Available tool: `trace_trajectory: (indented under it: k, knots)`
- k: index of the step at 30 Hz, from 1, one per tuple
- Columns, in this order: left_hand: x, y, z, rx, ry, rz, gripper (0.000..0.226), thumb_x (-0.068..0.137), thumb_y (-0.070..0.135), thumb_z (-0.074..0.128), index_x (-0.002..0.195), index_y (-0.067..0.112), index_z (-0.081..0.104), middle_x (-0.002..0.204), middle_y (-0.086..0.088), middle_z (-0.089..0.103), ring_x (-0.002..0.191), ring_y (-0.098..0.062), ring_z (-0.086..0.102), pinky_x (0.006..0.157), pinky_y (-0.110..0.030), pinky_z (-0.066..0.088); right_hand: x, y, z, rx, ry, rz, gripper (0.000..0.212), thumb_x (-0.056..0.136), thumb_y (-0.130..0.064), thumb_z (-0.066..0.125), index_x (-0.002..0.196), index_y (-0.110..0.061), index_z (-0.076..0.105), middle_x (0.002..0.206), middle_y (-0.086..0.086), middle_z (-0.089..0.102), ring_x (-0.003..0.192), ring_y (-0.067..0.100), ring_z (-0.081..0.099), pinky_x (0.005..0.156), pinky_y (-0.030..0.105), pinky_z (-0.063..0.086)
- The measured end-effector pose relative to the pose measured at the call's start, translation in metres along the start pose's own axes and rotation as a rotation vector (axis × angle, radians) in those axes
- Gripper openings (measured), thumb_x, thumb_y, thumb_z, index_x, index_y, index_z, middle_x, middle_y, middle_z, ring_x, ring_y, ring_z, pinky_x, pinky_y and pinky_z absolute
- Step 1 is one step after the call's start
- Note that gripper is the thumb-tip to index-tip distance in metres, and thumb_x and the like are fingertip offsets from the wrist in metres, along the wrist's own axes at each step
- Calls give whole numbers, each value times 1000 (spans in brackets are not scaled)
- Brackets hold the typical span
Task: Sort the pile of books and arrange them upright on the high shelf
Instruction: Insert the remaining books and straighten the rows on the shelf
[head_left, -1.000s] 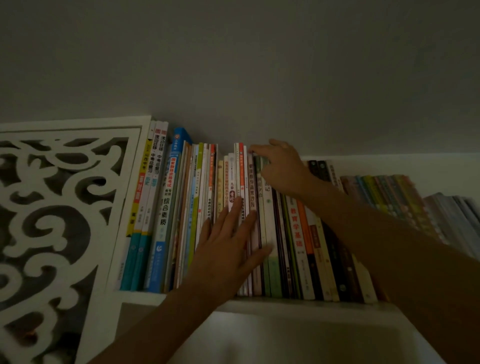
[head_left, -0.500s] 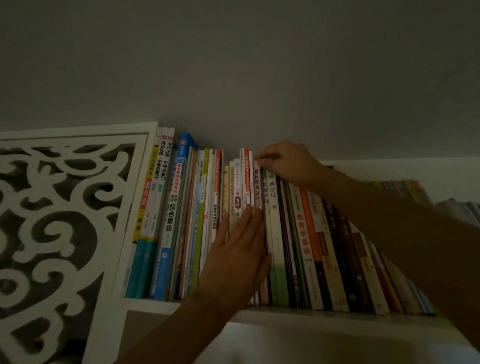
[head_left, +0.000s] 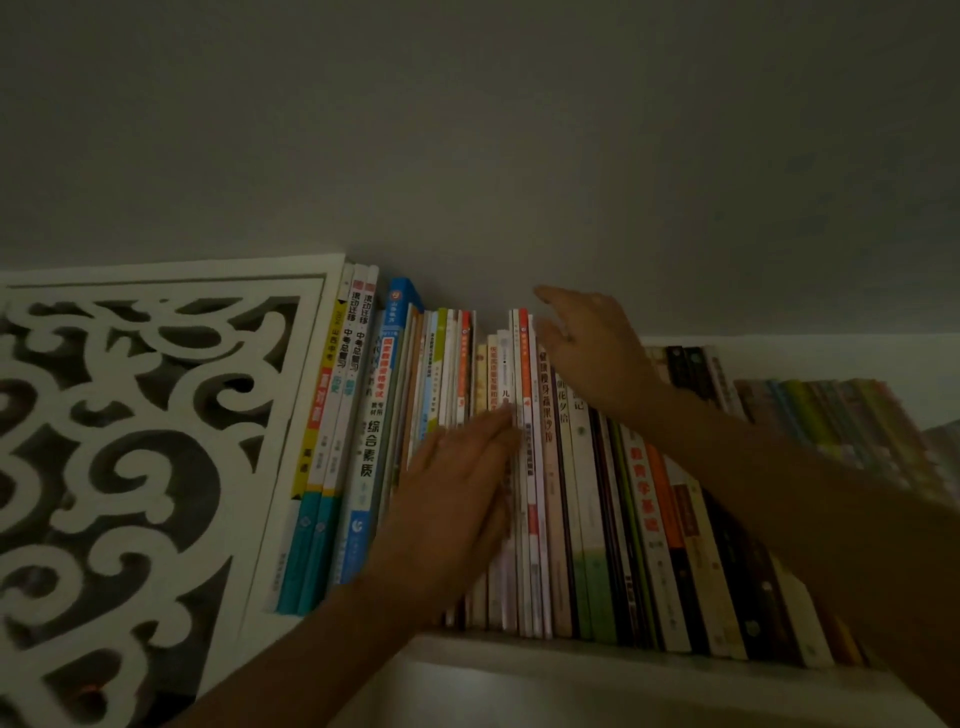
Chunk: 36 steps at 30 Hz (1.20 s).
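**Steadying a row of upright books on the high shelf**

Pressing flat against the spines, the left hand (head_left: 457, 493) lies on the row of books (head_left: 587, 493) with its fingers (head_left: 493, 426) straight and close together, tips pointing up and to the right. Just past those fingertips stands a thin white book with an orange-topped spine (head_left: 523, 364), the tallest in that part of the row. The right hand (head_left: 597, 348) is at the tops of the books immediately right of that spine, fingers straight and slightly spread, gripping nothing; whether they touch the book tops cannot be told. Under its wrist and forearm the books lean to the left. Left of the left hand's fingers are more upright books, among them a blue one (head_left: 395, 322) and tall ones with teal bases, ending at a white fretwork panel (head_left: 130, 441). Below the left wrist runs the white shelf board (head_left: 571, 660). Far right of the right hand, further books (head_left: 831, 415) lean, blurred in dim light.
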<state>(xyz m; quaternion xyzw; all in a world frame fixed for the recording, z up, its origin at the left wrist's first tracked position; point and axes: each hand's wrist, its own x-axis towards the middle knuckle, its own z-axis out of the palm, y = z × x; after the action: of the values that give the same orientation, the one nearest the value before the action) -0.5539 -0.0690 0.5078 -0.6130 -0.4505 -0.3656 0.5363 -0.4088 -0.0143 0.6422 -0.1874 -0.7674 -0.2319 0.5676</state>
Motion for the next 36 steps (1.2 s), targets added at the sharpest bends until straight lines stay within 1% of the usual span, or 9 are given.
trace_trajectory:
  k: [2,4,9,15,17,21,27,32,36]
  knots:
    - [8,-17,-5,-71,24,-114,49,92,35,30,139,21,34,145,-1,40,134,-9,29,112,-43,21,12,-9,1,36,-59,-6,48,101,-36,35,144,-16,34,143,8,45,132,24,39,115,39,18]
    - [13,-28,-1,-32,45,-148,48,95,38,28,139,22,34,147,-2,37,137,-13,25,112,-44,18,21,-12,11,-136,-165,-17,46,101,-39,28,140,-18,38,137,8,51,128,24,43,114,42,13]
    - [19,-36,6,63,86,-119,46,94,38,31,134,17,42,145,-11,39,134,-26,33,108,-43,12,17,-3,29,-385,-123,-126,35,102,-30,22,125,-12,41,121,5,53,113,24,51,113,50,8]
    - [68,-38,-8,6,-15,-313,53,95,46,20,146,31,20,158,-6,-1,144,-22,-4,113,-38,-5,22,2,23,-396,-85,-136,32,101,-34,24,116,-14,46,114,3,58,107,23,52,113,47,12]
    - [80,-38,-7,27,-64,-329,60,90,50,13,147,34,14,157,-5,-6,144,-21,-9,113,-39,-7,20,2,23,-406,-68,-134,32,101,-34,26,117,-15,46,115,2,59,109,23,52,114,46,11]
    - [90,-37,-3,49,-93,-375,50,96,42,26,146,33,21,157,-6,-6,144,-22,-9,114,-43,-8,19,5,20,-399,-61,-135,32,101,-35,25,114,-16,47,110,0,60,109,22,52,114,47,8]
    - [100,-35,-10,61,-90,-327,49,94,35,37,141,24,33,158,-3,-1,144,-24,-6,114,-46,-5,15,12,15,-383,-29,-126,33,101,-35,24,110,-15,49,102,0,60,105,23,52,113,46,6]
    - [114,-36,-19,286,-311,-232,62,91,47,36,144,15,28,156,-8,-13,144,-26,-12,114,-50,-4,15,12,15,-338,-43,-126,31,101,-34,25,110,-15,48,105,0,60,107,22,50,113,45,7]
    - [106,-34,-21,226,-257,-182,52,90,43,43,132,12,44,157,-8,-11,143,-24,-14,114,-48,-7,14,12,18,-356,-6,-131,31,101,-34,26,110,-15,48,105,0,61,106,22,52,113,45,8]
